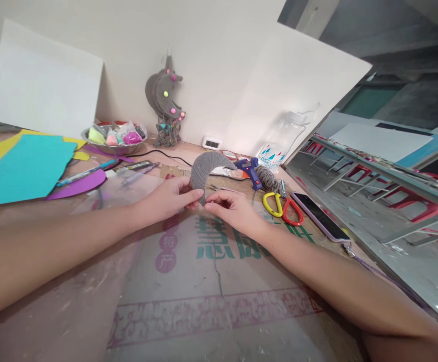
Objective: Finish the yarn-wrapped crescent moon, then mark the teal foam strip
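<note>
My left hand (174, 197) pinches the lower end of a grey yarn-wrapped crescent (206, 168), which curves up and to the right above the table. My right hand (231, 207) meets it from the right, fingertips closed on the same lower tip, apparently on the yarn end. Both hands hover just over a plastic-covered printed sheet (204, 281). A loose bundle of grey yarn (268, 177) lies behind my right hand, beside a blue glue gun (249, 169).
Yellow and red scissors (282, 207) and a phone (320, 217) lie to the right. Teal foam sheet (23, 168), purple sheet (79, 185), pens and a bowl of pompoms (114, 137) sit left. A finished grey moon ornament (166, 103) leans on the wall; a clear jar (281, 141) stands beside white board.
</note>
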Demonstrator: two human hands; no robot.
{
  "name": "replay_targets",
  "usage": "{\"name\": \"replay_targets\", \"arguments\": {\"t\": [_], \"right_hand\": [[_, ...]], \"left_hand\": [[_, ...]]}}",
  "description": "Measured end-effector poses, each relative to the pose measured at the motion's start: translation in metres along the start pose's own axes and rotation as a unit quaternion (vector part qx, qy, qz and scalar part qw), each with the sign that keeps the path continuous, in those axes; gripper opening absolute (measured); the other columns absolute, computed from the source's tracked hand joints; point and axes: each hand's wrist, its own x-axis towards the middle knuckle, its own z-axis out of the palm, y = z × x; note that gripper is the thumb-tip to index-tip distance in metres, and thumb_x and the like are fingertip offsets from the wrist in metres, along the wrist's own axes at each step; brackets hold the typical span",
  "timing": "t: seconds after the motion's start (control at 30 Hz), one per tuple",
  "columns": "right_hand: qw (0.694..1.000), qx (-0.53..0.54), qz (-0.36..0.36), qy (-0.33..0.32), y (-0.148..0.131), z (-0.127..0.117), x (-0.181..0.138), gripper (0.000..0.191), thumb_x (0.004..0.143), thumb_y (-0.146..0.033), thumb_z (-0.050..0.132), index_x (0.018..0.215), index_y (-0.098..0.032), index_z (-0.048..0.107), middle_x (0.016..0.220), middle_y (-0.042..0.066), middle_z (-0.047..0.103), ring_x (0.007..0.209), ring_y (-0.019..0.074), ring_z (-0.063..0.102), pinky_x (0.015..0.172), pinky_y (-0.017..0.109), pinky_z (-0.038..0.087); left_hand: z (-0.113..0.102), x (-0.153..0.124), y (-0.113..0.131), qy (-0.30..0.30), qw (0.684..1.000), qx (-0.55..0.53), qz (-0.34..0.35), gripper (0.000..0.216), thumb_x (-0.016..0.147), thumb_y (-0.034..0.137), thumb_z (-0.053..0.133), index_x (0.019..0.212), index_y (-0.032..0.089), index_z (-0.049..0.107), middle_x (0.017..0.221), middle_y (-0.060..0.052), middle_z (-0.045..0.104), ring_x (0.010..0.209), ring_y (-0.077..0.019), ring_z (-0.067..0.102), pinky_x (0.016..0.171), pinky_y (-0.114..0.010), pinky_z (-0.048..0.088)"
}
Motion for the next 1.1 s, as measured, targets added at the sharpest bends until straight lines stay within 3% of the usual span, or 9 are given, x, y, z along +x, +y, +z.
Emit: {"name": "replay_targets", "arguments": {"t": [0.37, 0.67, 0.9, 1.1], "right_hand": [[1.000, -0.002, -0.017, -0.016, 0.0025, 0.0048, 0.0013, 0.020, 0.083, -0.032, 0.054, 0.075, -0.017, 0.063, 0.060, -0.003, 0.047, 0.054, 0.0085, 0.038, 0.049, 0.021, 0.031], [0.997, -0.045, -0.049, 0.027, -0.0011, 0.0029, 0.0019, 0.017, 0.085, -0.025, 0.051, 0.075, -0.017, 0.063, 0.076, 0.001, 0.055, 0.066, 0.0111, 0.048, 0.061, 0.025, 0.038], [0.996, -0.001, -0.038, 0.086, 0.0038, -0.0001, 0.0037, 0.016, 0.086, -0.031, 0.055, 0.084, -0.018, 0.064, 0.083, 0.003, 0.061, 0.075, 0.0135, 0.053, 0.068, 0.027, 0.041], [0.997, -0.018, -0.052, 0.060, 0.0028, 0.0024, 0.0036, 0.016, 0.080, -0.033, 0.063, 0.081, -0.017, 0.066, 0.086, 0.003, 0.058, 0.069, 0.0115, 0.051, 0.060, 0.025, 0.039]], "left_hand": [[0.0020, 0.0000, -0.0016, -0.004, 0.999, 0.034, 0.023, 0.026, 0.084, 0.040, 0.048, 0.074, 0.017, 0.055, 0.067, 0.000, 0.059, 0.063, -0.0151, 0.056, 0.058, -0.027, 0.041], [0.0004, -0.0018, 0.0020, 0.010, 1.000, 0.015, 0.004, 0.026, 0.085, 0.040, 0.049, 0.075, 0.017, 0.055, 0.068, 0.000, 0.059, 0.064, -0.0135, 0.055, 0.059, -0.025, 0.042], [0.0003, -0.0007, 0.0006, 0.009, 1.000, -0.004, 0.011, 0.025, 0.084, 0.040, 0.049, 0.078, 0.017, 0.057, 0.068, 0.001, 0.060, 0.064, -0.0131, 0.056, 0.059, -0.024, 0.042], [0.0011, -0.0011, -0.0003, 0.010, 0.999, 0.031, 0.007, 0.026, 0.084, 0.040, 0.049, 0.073, 0.017, 0.054, 0.066, 0.001, 0.058, 0.061, -0.0132, 0.055, 0.056, -0.025, 0.040]]}}
